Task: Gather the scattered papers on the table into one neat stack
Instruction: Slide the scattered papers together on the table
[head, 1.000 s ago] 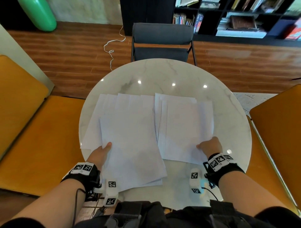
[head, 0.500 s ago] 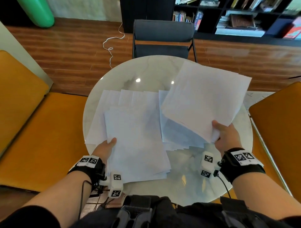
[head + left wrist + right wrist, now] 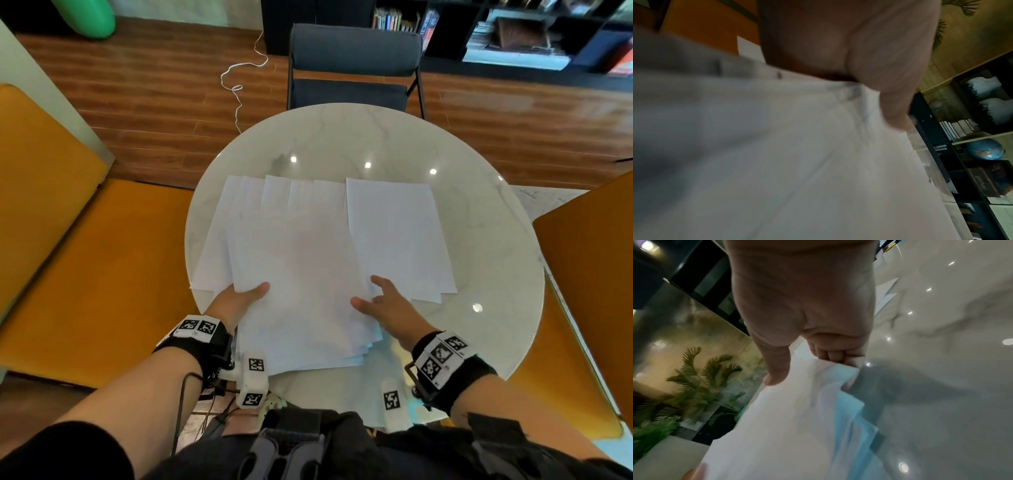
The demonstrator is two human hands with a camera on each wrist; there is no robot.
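Main pile: the biggest bundle of papers (image 3: 301, 291) lies in the centre-low part of the head view, its long axis running from the near rim of the worktop (image 3: 342, 137) up toward the far side; its near end hangs past the rim toward the person.
Left hand: the left hand (image 3: 239, 299) grips the pile's left edge, thumb on top, the other fingers under the sheets and out of sight.
Right hand: the right hand (image 3: 387, 305) holds the pile's right edge; the right wrist view shows the thumb laid on the top sheet and the fingers curled beneath several layers.
Right sheets: a smaller set of sheets (image 3: 397, 236) lies flat just right of the pile, long axis parallel to it, its left edge tucked under or touching the pile; which one I cannot tell.
Fanned sheets: more sheets (image 3: 246, 195) spread out from under the pile toward the upper left, their top edges stepped.
Key relation: the right sheets lie up and to the right of the right hand, just beside it, so that hand is plainly the nearer one; the left hand is nearer the fanned sheets.
Judged step: the pile looks ready to be shifted or squared, with the right set probably next to join it.
Hidden: the number of sheets in any group cannot be counted; the pile's far end merges with the fan.
Blur: the left wrist view is smeared, showing only palm and white paper.
Cut off: the worktop's near rim is masked by arms and dark clothing.
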